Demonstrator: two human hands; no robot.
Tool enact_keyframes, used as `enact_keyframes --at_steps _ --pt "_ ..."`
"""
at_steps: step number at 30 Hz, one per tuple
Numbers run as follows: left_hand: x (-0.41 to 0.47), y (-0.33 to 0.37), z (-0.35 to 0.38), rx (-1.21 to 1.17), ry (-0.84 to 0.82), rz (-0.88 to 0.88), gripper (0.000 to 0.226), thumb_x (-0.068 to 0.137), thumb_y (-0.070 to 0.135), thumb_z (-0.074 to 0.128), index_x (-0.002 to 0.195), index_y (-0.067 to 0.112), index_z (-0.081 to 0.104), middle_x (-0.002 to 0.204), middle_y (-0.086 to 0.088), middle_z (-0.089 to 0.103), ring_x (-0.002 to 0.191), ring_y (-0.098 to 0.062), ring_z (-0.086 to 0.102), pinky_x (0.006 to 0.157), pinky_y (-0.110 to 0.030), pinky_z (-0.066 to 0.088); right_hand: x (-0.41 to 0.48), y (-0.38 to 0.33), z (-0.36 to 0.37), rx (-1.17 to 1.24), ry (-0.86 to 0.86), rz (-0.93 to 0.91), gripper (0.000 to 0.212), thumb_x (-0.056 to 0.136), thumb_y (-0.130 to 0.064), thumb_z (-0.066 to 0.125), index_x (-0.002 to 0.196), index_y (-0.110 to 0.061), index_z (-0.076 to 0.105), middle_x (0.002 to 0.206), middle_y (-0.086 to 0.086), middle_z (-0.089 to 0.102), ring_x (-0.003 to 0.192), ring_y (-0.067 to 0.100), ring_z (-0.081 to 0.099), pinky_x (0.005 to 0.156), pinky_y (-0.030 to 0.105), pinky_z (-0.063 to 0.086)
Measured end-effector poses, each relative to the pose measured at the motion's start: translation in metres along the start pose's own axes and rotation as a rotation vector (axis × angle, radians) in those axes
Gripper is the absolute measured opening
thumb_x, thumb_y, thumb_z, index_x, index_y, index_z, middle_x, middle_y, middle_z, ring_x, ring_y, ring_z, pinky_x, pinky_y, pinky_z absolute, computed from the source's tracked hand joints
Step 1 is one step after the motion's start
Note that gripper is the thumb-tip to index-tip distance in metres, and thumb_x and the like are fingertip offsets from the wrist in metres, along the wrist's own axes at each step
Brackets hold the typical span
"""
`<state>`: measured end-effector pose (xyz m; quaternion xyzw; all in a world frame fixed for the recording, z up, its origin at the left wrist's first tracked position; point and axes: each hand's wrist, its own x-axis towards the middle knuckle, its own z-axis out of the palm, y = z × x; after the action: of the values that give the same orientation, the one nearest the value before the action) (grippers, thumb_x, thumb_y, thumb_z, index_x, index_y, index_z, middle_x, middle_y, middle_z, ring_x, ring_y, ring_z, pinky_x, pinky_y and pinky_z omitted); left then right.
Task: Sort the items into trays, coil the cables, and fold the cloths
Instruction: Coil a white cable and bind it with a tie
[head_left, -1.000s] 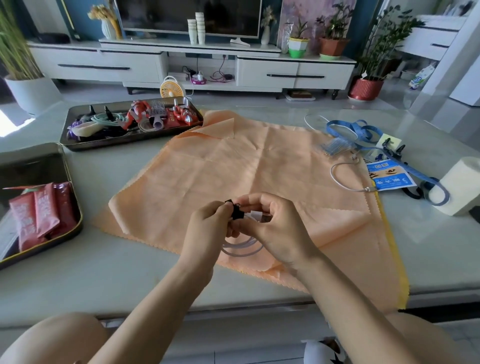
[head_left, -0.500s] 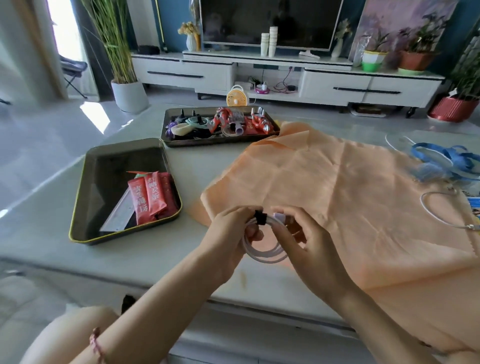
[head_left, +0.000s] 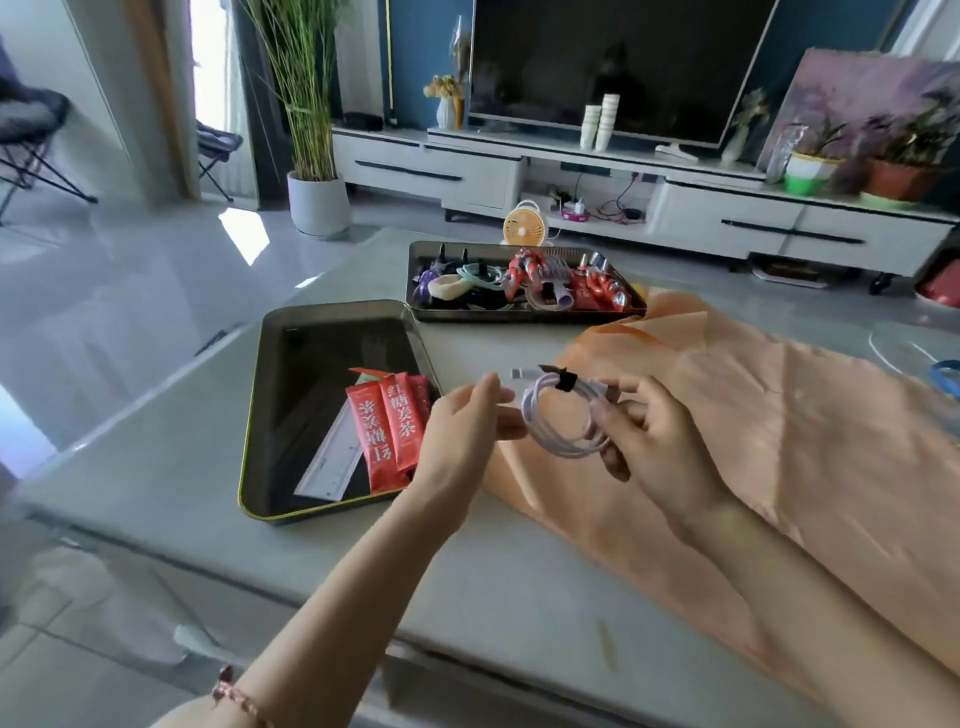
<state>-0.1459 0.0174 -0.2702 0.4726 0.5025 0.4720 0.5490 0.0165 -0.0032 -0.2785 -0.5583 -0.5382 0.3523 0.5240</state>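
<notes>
The coiled white cable (head_left: 531, 415) looks light and springy, likely to loosen; the black strap (head_left: 563, 383) binding its top seems the firmest hold. It hangs over the orange cloth (head_left: 779, 441) edge, between both hands. The right hand (head_left: 660, 441) curls its fingers round the coil's right side; the left hand (head_left: 462, 431) keeps fingers relaxed, just beside its left.
</notes>
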Motion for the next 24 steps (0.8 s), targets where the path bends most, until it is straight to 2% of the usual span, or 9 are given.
enact_keyframes --at_steps 5,8,10,12,13,18,19,21,24 --pt "0.032 0.000 -0.007 0.057 0.131 0.192 0.020 0.095 0.018 0.044 0.086 0.023 0.061 0.084 0.001 0.068 0.080 -0.009 0.064 0.060 -0.013 0.044 0.067 0.001 0.016 0.030 0.096 0.134 0.014 0.095 -0.010 0.053 0.108 -0.006 0.054 0.068 0.006 0.057 0.044 0.008 0.043 0.040 0.020 0.035" --pt "0.054 0.000 -0.012 0.029 0.141 0.207 0.020 0.092 0.010 0.045 0.090 0.020 0.063 0.083 0.003 0.068 0.079 -0.005 0.063 0.055 -0.005 0.041 0.111 -0.001 0.039 -0.035 0.115 0.102 0.011 0.094 -0.013 0.054 0.105 -0.011 0.054 0.068 0.003 0.057 0.045 0.007 0.044 0.040 0.017 0.037" --pt "0.066 0.001 -0.018 0.049 0.141 0.199 0.019 0.091 0.010 0.046 0.093 0.020 0.063 0.085 0.005 0.068 0.081 -0.005 0.063 0.058 -0.009 0.041 0.140 -0.007 0.057 -0.054 0.109 0.063 0.008 0.095 -0.012 0.053 0.102 -0.011 0.054 0.066 0.002 0.055 0.044 0.007 0.045 0.038 0.016 0.036" --pt "0.081 0.000 -0.027 0.068 0.128 0.185 0.018 0.091 0.013 0.047 0.093 0.024 0.061 0.090 0.006 0.068 0.086 -0.007 0.062 0.065 -0.018 0.042 0.178 -0.011 0.077 -0.045 0.102 0.067 0.002 0.095 -0.010 0.051 0.095 -0.011 0.053 0.066 0.002 0.053 0.047 0.009 0.044 0.038 0.017 0.036" --pt "0.087 0.001 -0.032 0.079 0.133 0.173 0.018 0.090 0.014 0.048 0.091 0.027 0.060 0.093 0.006 0.067 0.088 -0.008 0.061 0.066 -0.020 0.041 0.194 -0.012 0.087 -0.031 0.102 0.085 0.006 0.096 -0.010 0.050 0.090 -0.011 0.052 0.065 0.003 0.052 0.047 0.009 0.043 0.037 0.016 0.036" --pt "0.104 -0.001 -0.052 0.084 0.178 0.159 0.018 0.090 0.013 0.050 0.089 0.028 0.060 0.089 0.007 0.066 0.071 0.001 0.060 0.053 -0.005 0.041 0.267 -0.006 0.130 -0.057 0.124 0.163 0.027 0.095 -0.012 0.052 0.069 -0.012 0.047 0.060 0.004 0.050 0.046 0.010 0.043 0.039 0.017 0.038" --pt "0.110 -0.002 -0.054 0.071 0.188 0.163 0.018 0.090 0.012 0.051 0.090 0.027 0.061 0.087 0.007 0.066 0.068 0.004 0.059 0.051 -0.004 0.041 0.284 -0.004 0.140 -0.069 0.135 0.168 0.026 0.095 -0.012 0.052 0.069 -0.010 0.048 0.062 0.006 0.053 0.049 0.013 0.046 0.042 0.018 0.040" --pt "0.115 -0.003 -0.056 0.077 0.177 0.172 0.017 0.090 0.012 0.052 0.090 0.026 0.061 0.083 0.009 0.066 0.064 0.008 0.056 0.052 -0.004 0.040 0.309 0.000 0.153 -0.149 0.185 0.140 0.014 0.094 -0.015 0.054 0.086 -0.003 0.054 0.083 0.015 0.061 0.068 0.023 0.055 0.061 0.027 0.048" --pt "0.113 -0.005 -0.057 0.142 0.145 0.197 0.015 0.091 0.014 0.053 0.088 0.026 0.062 0.073 0.009 0.064 0.061 0.010 0.054 0.053 -0.004 0.039 0.330 0.005 0.163 -0.462 0.216 0.109 0.033 0.093 -0.020 0.053 0.119 0.000 0.051 0.121 0.021 0.057 0.107 0.034 0.058 0.089 0.037 0.047"
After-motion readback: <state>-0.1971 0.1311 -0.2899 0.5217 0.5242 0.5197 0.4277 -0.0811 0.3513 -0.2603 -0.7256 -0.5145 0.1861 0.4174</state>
